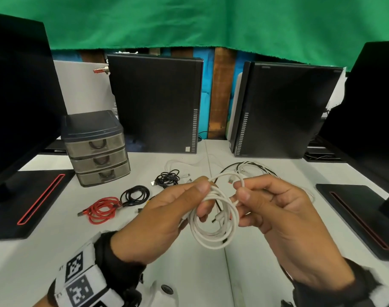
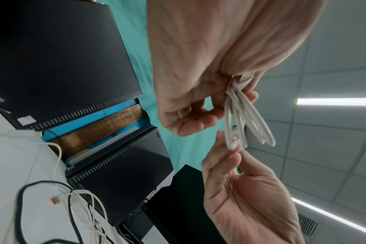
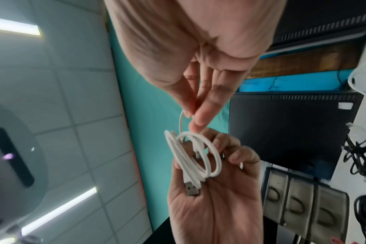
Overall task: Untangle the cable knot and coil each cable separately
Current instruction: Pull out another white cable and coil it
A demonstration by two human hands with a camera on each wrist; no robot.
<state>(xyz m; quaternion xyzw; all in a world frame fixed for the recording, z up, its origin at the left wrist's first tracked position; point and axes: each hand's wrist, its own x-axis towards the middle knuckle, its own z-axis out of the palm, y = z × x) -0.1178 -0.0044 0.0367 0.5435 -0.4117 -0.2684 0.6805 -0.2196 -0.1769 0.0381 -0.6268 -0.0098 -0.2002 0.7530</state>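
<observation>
White USB cable (image 1: 213,220), mostly wound into a small coil, held up above the counter (image 1: 189,280) between both hands. Left hand (image 1: 162,213) grips the coil's upper left side, thumb clamped over the stacked loops; wrist view shows the USB-A plug (image 3: 191,189) lying in that palm. Right hand (image 1: 284,218) pinches the free strand near the coil's top right, thumb and forefinger closed on it. Small connector end hangs inside the loops.

Handling, by judgement: light, soft, smooth-jacketed; loops will spring open if the thumb eases. Best hold is across all turns at one spot, tucking the tail through.

Behind, on the counter: remaining tangle of white and black cables (image 1: 249,169). To the left, coiled black cable (image 1: 168,178), another black coil (image 1: 135,194), red cable coil (image 1: 102,209). Grey drawer unit (image 1: 96,149) beyond.
</observation>
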